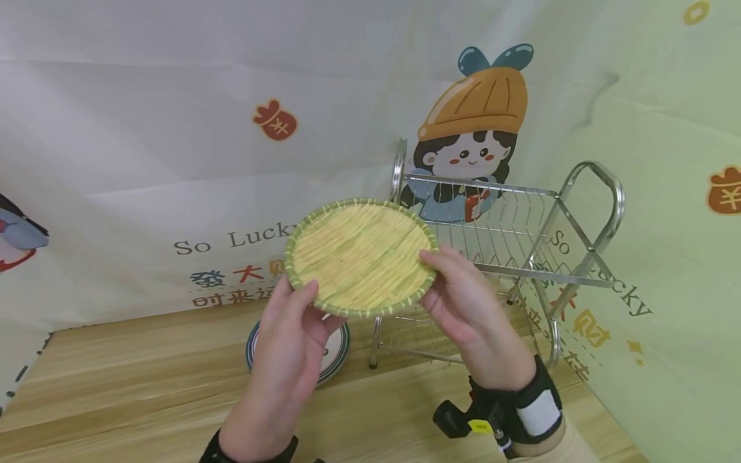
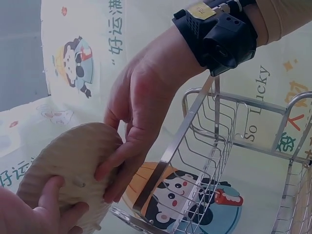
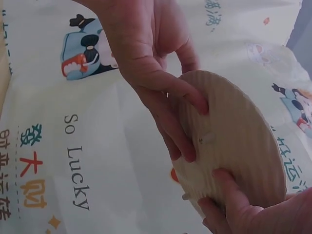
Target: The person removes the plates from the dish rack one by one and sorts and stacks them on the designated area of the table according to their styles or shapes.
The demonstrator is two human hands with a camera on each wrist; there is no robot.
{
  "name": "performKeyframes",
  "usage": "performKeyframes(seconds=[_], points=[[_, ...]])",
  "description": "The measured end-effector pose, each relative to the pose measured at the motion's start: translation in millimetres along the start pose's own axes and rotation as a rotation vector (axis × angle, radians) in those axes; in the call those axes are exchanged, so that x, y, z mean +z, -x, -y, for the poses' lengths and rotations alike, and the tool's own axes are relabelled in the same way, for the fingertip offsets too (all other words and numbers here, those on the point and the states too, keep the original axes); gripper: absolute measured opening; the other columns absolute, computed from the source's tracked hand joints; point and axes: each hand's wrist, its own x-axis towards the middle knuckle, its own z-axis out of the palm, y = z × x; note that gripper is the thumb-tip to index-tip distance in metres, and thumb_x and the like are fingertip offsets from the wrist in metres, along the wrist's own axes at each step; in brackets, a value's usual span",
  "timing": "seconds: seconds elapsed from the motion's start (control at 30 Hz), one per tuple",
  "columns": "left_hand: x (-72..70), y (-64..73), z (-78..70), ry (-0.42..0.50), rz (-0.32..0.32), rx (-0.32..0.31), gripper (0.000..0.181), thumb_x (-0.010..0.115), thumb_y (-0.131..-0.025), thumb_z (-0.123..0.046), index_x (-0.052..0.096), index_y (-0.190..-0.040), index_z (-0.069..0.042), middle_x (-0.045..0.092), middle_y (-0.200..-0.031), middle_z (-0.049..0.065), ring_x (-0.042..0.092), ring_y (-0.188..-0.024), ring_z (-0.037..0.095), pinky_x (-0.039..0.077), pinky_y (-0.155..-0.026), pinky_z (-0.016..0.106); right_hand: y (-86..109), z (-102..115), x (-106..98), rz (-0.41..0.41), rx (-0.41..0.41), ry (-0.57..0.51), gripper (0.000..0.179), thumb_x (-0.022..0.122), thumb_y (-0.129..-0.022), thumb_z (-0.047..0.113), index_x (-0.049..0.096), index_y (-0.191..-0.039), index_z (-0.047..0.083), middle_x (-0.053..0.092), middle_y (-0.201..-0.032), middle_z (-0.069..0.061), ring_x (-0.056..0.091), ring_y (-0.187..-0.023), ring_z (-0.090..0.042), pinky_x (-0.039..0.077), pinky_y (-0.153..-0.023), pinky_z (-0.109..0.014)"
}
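A round, shallow woven bamboo tray (image 1: pixel 361 254) with a green stitched rim is held up in front of me, its yellow inner face towards the head camera. My left hand (image 1: pixel 292 350) grips the lower left rim, thumb on top and fingers beneath. On the right side my right hand (image 1: pixel 466 312) pinches the rim the same way. Both wrist views show the tray's pale ribbed underside (image 2: pixel 80 151) (image 3: pixel 239 131) with fingers of both hands spread against it and small pegs sticking out.
A two-tier metal dish rack (image 1: pixel 515 273) stands at the right on the wood-grain table (image 1: pixel 145 373). Behind my left hand lies a plate (image 1: pixel 341 354) with a dark blue-green rim, partly hidden. A printed cloth backdrop (image 1: pixel 173 128) rises behind and to the right.
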Motion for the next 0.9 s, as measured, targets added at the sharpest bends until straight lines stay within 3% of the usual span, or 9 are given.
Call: performKeyframes(seconds=[0.23, 0.4, 0.53, 0.63, 0.77, 0.9], points=[[-7.4, 1.3, -2.7, 0.018, -0.039, 0.002, 0.042, 0.029, -0.093, -0.004, 0.027, -0.135, -0.008, 0.035, -0.133, 0.013, 0.043, -0.114, 0.031, 0.044, -0.086, 0.038, -4.5, 2.9, -4.9, 0.048, 0.005, 0.096, 0.044, 0.041, -0.092, 0.015, 0.030, -0.131, -0.002, 0.047, -0.116, -0.013, 0.055, -0.092, -0.019, 0.049, -0.079, -0.027], [-14.9, 3.0, -7.5, 0.026, -0.060, 0.025, 0.042, 0.028, -0.093, -0.003, 0.026, -0.135, -0.006, 0.035, -0.133, 0.014, 0.043, -0.114, 0.031, 0.044, -0.086, 0.037, -3.1, 11.2, -8.1, 0.035, -0.055, 0.167, 0.046, 0.039, -0.093, 0.013, 0.024, -0.137, 0.006, 0.036, -0.132, -0.015, 0.044, -0.114, -0.025, 0.042, -0.090, -0.031], [-22.0, 4.3, -12.2, 0.040, -0.067, 0.045, 0.043, 0.027, -0.093, -0.003, 0.024, -0.136, -0.006, 0.032, -0.134, 0.015, 0.041, -0.116, 0.031, 0.043, -0.086, 0.036, -1.0, 16.2, -8.7, 0.015, -0.182, 0.289, 0.042, 0.040, -0.092, 0.009, 0.029, -0.133, 0.004, 0.034, -0.134, -0.016, 0.038, -0.120, -0.029, 0.038, -0.094, -0.037], [-28.4, 5.3, -15.7, 0.043, -0.074, 0.053, 0.043, 0.028, -0.093, -0.003, 0.023, -0.136, -0.005, 0.031, -0.135, 0.015, 0.043, -0.114, 0.031, 0.044, -0.085, 0.034, 0.4, 16.3, -11.6, -0.043, -0.360, 0.557, 0.037, 0.045, -0.090, 0.008, 0.038, -0.127, 0.004, 0.044, -0.127, -0.014, 0.043, -0.114, -0.027, 0.041, -0.092, -0.035], [-37.7, 6.7, -18.9, 0.023, -0.083, 0.062, 0.045, 0.029, -0.093, -0.004, 0.021, -0.137, -0.005, 0.029, -0.136, 0.015, 0.043, -0.114, 0.031, 0.043, -0.087, 0.034, -2.2, 13.7, -21.7, -0.174, -0.605, 1.109, 0.035, 0.055, -0.086, 0.013, 0.048, -0.120, 0.009, 0.052, -0.117, -0.002, 0.047, -0.108, -0.016, 0.039, -0.093, -0.032], [-46.8, 8.0, -20.7, -0.002, -0.109, 0.060, 0.045, 0.030, -0.093, -0.004, 0.020, -0.138, -0.006, 0.029, -0.137, 0.014, 0.041, -0.116, 0.031, 0.041, -0.089, 0.036, -8.4, 10.6, -32.1, -0.251, -0.679, 1.553, 0.037, 0.061, -0.082, 0.019, 0.053, -0.118, 0.012, 0.052, -0.116, 0.000, 0.045, -0.109, -0.017, 0.035, -0.095, -0.037]])
